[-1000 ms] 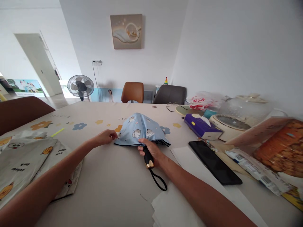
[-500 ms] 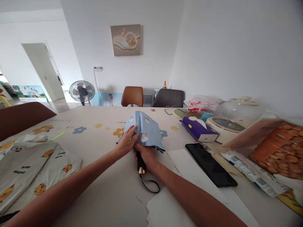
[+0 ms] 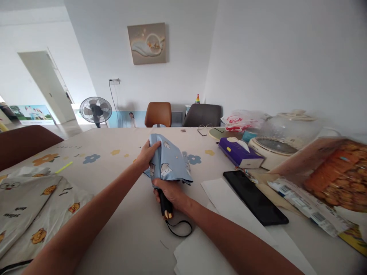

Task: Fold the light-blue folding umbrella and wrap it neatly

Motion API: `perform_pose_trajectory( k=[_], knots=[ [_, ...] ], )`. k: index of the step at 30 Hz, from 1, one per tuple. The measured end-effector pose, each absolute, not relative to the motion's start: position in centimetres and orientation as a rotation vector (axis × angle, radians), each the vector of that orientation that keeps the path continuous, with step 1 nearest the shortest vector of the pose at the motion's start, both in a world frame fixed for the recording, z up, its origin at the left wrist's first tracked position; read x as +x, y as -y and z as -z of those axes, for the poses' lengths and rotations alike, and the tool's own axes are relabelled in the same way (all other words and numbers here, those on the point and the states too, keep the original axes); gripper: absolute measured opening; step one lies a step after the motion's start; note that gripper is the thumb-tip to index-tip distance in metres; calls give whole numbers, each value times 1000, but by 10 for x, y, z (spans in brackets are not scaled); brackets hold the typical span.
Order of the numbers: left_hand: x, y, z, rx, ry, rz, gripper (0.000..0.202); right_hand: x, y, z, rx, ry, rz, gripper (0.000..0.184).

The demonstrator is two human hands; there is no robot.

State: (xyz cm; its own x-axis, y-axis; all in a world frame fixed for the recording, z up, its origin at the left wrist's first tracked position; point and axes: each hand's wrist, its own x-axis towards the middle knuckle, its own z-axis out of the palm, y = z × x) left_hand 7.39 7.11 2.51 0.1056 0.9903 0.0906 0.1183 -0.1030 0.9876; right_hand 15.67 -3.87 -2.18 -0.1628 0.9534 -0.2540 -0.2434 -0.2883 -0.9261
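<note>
A folding umbrella [image 3: 172, 162] in light blue cloth with small white animal prints is held above the table, its canopy collapsed but loose. Its black handle [image 3: 165, 204] has a gold end and a black wrist loop, and it points toward me. My right hand [image 3: 172, 193] is wrapped around the top of the handle, with the thumb on the cloth's lower edge. Higher up, my left hand [image 3: 149, 154] grips a fold of the canopy on its left side, thumb on top. The cloth hides some of the left fingers.
White paper sheets [image 3: 206, 248] and a black phone [image 3: 255, 197] lie to the right. Behind them are a purple tissue box [image 3: 240, 153], a glass-lidded pot [image 3: 272, 151] and a snack bag [image 3: 338, 173]. A printed cloth bag [image 3: 34, 210] lies at left.
My left hand has gone from lying flat on the canopy to gripping its left fold. The umbrella has shifted slightly left, and my right hand keeps hold of the handle.
</note>
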Motion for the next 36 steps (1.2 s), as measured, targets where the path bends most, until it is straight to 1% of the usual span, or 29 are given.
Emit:
perform_pose_trajectory(
  k=[2, 6, 10, 13, 18, 20, 24, 27, 32, 36],
  knots=[
    [65, -76, -28, 1173, -1092, -1146, 41, 155, 40, 21, -1130, 972, -1679, 12],
    [53, -78, -35, 978, -1017, -1103, 32, 155, 42, 19, -1056, 1015, -1779, 14],
    [52, -76, -43, 938, -1052, -1258, 25, 159, 44, 14, -1016, 1031, -1850, 15],
    [53, -70, -51, 982, -1043, -1334, 21, 163, 46, 11, -1004, 1073, -1872, 20],
    [54, -56, -66, 1055, -963, -1383, 22, 167, 49, 7, -958, 1139, -1908, 28],
    [54, -52, -71, 1066, -932, -1390, 23, 168, 49, 4, -870, 1139, -1929, 32],
    [55, -47, -75, 1076, -873, -1388, 26, 169, 49, 2, -643, 1126, -1988, 33],
    [54, -47, -74, 1072, -868, -1382, 27, 168, 49, 3, -593, 1098, -1998, 32],
    [52, -60, -64, 990, -915, -1369, 28, 164, 49, 6, -679, 958, -1921, 29],
    [52, -78, -42, 907, -1027, -1311, 28, 163, 42, 15, -859, 895, -1897, 19]
  ],
)
